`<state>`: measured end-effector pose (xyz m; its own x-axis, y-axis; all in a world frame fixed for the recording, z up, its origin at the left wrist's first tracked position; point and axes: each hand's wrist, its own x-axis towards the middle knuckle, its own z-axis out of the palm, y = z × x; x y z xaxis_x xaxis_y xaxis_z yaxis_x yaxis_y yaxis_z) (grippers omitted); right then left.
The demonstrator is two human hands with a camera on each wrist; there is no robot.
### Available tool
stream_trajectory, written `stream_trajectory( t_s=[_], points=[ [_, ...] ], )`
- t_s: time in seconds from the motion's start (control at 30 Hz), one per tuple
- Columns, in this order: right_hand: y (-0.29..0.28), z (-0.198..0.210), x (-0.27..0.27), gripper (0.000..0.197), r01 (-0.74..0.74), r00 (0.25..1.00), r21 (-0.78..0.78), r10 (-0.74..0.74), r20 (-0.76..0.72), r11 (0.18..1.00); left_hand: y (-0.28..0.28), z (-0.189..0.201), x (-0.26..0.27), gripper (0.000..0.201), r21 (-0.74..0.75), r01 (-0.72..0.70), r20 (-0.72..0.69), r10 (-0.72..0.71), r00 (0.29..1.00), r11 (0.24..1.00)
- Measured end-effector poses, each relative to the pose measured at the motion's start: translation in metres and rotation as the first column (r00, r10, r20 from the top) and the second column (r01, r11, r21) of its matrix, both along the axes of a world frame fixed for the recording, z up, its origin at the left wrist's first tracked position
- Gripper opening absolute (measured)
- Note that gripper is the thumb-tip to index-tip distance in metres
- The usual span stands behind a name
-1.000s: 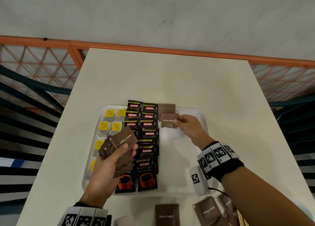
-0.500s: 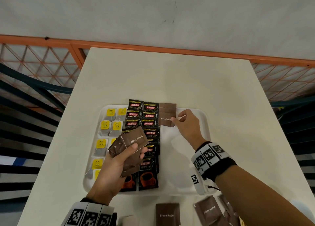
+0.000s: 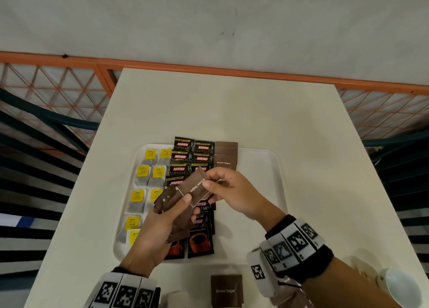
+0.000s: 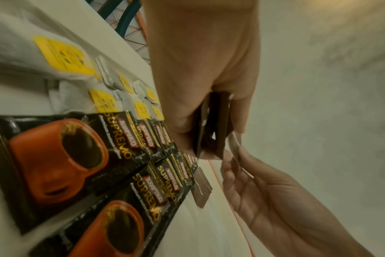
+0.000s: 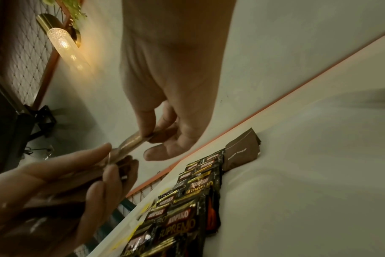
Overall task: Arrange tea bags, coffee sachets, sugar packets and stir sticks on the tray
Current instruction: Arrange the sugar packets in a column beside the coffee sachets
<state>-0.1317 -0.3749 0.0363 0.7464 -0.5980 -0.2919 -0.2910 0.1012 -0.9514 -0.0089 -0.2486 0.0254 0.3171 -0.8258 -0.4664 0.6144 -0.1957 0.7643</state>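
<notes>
A white tray point(image 3: 260, 161) lies mid-table. Yellow-tagged tea bags point(image 3: 148, 175) fill its left column. Black coffee sachets point(image 3: 192, 150) run in two columns down its middle. Brown sugar packets point(image 3: 226, 157) overlap at the top, right of the sachets. My left hand point(image 3: 162, 224) grips a fanned stack of brown sugar packets point(image 3: 171, 198) above the sachets. My right hand point(image 3: 222, 189) pinches the top packet point(image 3: 197, 187) of that stack between thumb and fingers. The right wrist view shows the same pinch on the packet point(image 5: 132, 140).
Loose brown sugar packets point(image 3: 226, 290) lie on the table's near edge, some under my right wrist. A white cup point(image 3: 399, 284) stands at the near right. An orange mesh railing point(image 3: 46, 87) runs behind the table. The tray's right half is bare.
My right hand left the sugar packet it laid at the tray's top and came back to the stack in my left hand, where it now pinches the top packet.
</notes>
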Motion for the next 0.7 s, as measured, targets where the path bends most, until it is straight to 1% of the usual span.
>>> stream_trajectory(
  t_s=[0.07,0.1,0.17,0.27,0.37,0.4,0.43,0.53,0.57,0.63,0.7],
  points=[
    [-0.003,0.001,-0.003,0.016,0.045,0.999,-0.042,-0.046,-0.012,0.998,0.002,-0.002,0.004,0.048,0.026,-0.051,-0.022,0.052,0.998,0.998],
    [-0.004,0.001,-0.005,0.017,0.069,0.997,-0.109,-0.072,-0.02,0.992,0.002,-0.001,0.005,0.043,0.03,-0.075,-0.049,0.076,0.996,0.997],
    [-0.004,0.001,-0.007,0.017,0.088,0.996,-0.233,-0.091,-0.002,0.968,0.001,-0.001,0.008,0.04,0.036,-0.074,-0.091,0.077,0.993,0.997],
    [-0.003,0.002,-0.011,0.024,0.032,0.998,-0.284,-0.017,0.055,0.958,-0.004,0.006,0.006,0.039,0.047,-0.026,-0.091,0.031,0.995,0.999],
    [-0.005,0.0,-0.016,0.027,-0.039,0.998,-0.323,0.054,0.038,0.946,-0.007,0.009,0.003,0.02,0.034,-0.053,-0.07,0.055,0.996,0.998],
    [-0.004,-0.002,-0.017,0.029,-0.051,0.997,-0.306,0.064,0.035,0.951,-0.006,0.009,0.002,0.017,0.039,-0.075,-0.063,0.077,0.995,0.996],
    [-0.003,-0.003,-0.018,0.03,-0.059,0.997,-0.266,0.07,0.033,0.962,-0.006,0.009,0.002,0.019,0.048,-0.093,-0.05,0.095,0.994,0.995],
    [0.002,-0.005,-0.02,0.025,-0.05,0.998,-0.081,0.054,0.043,0.995,-0.004,0.004,-0.001,0.034,0.08,-0.104,0.014,0.104,0.995,0.991],
    [0.003,-0.005,-0.02,0.023,-0.024,0.998,-0.044,0.026,0.057,0.999,-0.004,0.003,-0.002,0.034,0.086,-0.099,0.022,0.097,0.995,0.991],
    [0.001,-0.008,-0.018,0.022,0.054,0.995,0.005,-0.054,0.083,0.999,-0.004,0.003,-0.005,0.022,0.093,-0.095,0.03,0.092,0.995,0.991],
    [-0.005,-0.012,-0.019,0.024,0.165,0.983,0.078,-0.171,0.066,0.983,-0.004,0.003,-0.005,0.013,0.099,-0.1,0.034,0.097,0.995,0.99]
  ],
)
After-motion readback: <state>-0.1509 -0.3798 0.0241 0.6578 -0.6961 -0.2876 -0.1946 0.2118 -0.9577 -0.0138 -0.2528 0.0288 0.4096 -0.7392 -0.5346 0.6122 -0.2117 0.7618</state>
